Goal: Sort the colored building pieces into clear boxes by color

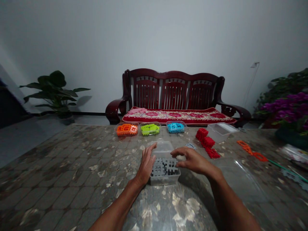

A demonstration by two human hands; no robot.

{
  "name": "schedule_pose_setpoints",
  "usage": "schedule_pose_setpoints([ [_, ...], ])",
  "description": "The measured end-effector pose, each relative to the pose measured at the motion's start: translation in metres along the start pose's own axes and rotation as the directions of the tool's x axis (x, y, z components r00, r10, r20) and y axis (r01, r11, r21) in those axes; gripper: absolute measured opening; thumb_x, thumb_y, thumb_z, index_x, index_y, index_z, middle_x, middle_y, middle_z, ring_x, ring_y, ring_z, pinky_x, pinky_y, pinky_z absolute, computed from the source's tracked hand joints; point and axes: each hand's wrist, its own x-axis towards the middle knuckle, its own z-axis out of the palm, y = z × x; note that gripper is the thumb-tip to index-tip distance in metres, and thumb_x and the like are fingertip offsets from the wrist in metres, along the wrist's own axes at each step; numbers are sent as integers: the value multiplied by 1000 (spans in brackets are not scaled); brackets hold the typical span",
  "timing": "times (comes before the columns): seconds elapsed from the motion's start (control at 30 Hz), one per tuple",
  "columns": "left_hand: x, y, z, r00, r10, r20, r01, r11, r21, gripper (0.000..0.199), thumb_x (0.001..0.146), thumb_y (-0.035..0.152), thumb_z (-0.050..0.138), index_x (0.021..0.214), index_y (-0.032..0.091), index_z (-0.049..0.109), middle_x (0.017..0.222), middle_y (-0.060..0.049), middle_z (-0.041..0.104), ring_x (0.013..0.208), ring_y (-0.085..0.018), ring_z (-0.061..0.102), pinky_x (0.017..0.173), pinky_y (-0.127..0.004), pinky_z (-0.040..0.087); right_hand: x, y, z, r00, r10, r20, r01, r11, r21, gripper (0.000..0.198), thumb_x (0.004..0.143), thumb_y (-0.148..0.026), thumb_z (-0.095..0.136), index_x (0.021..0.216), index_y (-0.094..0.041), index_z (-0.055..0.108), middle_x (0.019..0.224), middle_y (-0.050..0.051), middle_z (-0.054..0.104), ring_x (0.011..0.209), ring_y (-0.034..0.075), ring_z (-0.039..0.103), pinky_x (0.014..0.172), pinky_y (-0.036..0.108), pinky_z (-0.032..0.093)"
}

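Note:
A clear plastic box [164, 181] full of grey interlocking building pieces [163, 166] stands on the table in front of me. My left hand [146, 164] is at its left side, fingers stretched forward and thumb apart; whether it presses on the wall I cannot tell. Over the right edge, my right hand [191, 159] hovers with curved fingers and thumb spread, and nothing shows between them. A transparent flap [163, 146], which looks like a lid, rises behind the pieces. Just beyond my right hand lies a small grey piece [190, 146].
Clear boxes of orange pieces [127, 129], green pieces [150, 129] and blue pieces [175, 127] line the back. Red joined blocks [207, 142] lie right, near another clear box [218, 132]. Orange linked pieces [252, 150] and a transparent sheet-like lid [240, 179] are farther right.

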Motion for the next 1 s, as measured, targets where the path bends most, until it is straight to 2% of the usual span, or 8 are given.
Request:
schedule_pose_setpoints([
  [0.23, 1, 1, 0, 1000, 0, 6, 0, 1000, 16, 48, 100, 37, 33, 145, 24, 42, 141, -9, 50, 136, -26, 40, 118, -47, 28, -2, -14, 3, 995, -65, 79, 72, 994, -84, 33, 73, -11, 70, 103, -23, 75, 107, 3, 76, 107, 24, 66, 99, 38, 48],
  [0.3, 1, 0, 1, 1000, -2, 4, 2, 1000, 19, 48, 100, 37, 34, 145, 24, 43, 141, -9, 50, 135, -26, 40, 118, -47, 28, -1, -11, 3, 996, -70, 53, 74, 995, -72, 31, 76, -13, 69, 104, -23, 74, 106, 3, 77, 106, 23, 67, 98, 38, 48],
  [0.37, 1, 0, 1, 1000, -3, 3, 3, 1000, 16, 48, 100, 37, 34, 145, 24, 43, 141, -9, 50, 135, -26, 40, 118, -47, 28, 1, -1, 1, 998, -52, -42, 48, 996, -79, 29, 79, -16, 67, 107, -23, 74, 108, 4, 76, 105, 23, 67, 98, 39, 49],
  [0.47, 1, -1, 1, 1000, -4, 6, 4, 1000, 7, 48, 100, 37, 34, 145, 24, 43, 140, -9, 50, 135, -26, 41, 118, -48, 28, 4, 21, -8, 965, 40, -261, -75, 990, -123, 31, 83, -20, 62, 112, -22, 73, 116, 7, 74, 111, 24, 66, 101, 40, 47],
  [0.6, 1, 0, 0, 1000, -14, 6, 14, 1000, 5, 48, 100, 37, 34, 145, 25, 43, 141, -9, 50, 135, -26, 41, 119, -48, 27, 2, 56, -21, 872, 205, -444, -329, 917, -223, 39, 87, -25, 58, 124, -19, 67, 125, 11, 70, 121, 27, 61, 104, 39, 44],
  [0.73, 0, 1, 0, 1000, -11, 6, 11, 1000, 9, 48, 100, 37, 33, 146, 25, 43, 142, -9, 50, 136, -26, 40, 119, -48, 27, -1, 73, -21, 825, 309, -473, -500, 790, -355, 45, 85, -35, 64, 126, -17, 65, 129, 14, 67, 119, 31, 62, 96, 38, 48],
  [0.87, 1, 0, 0, 1000, -2, 2, 2, 1000, 23, 48, 100, 37, 33, 145, 25, 43, 142, -9, 51, 135, -26, 41, 118, -49, 27, 1, 70, -14, 810, 342, -475, -559, 696, -451, 46, 82, -40, 68, 124, -21, 65, 124, 13, 70, 115, 31, 63, 90, 36, 47],
  [1.0, 1, 0, 0, 1000, -2, 2, 2, 1000, 24, 48, 100, 38, 34, 145, 25, 44, 142, -9, 51, 136, -27, 41, 118, -49, 28, 3, 65, -12, 813, 342, -471, -568, 644, -512, 42, 83, -36, 67, 122, -21, 66, 119, 13, 72, 111, 31, 65, 86, 35, 46],
])
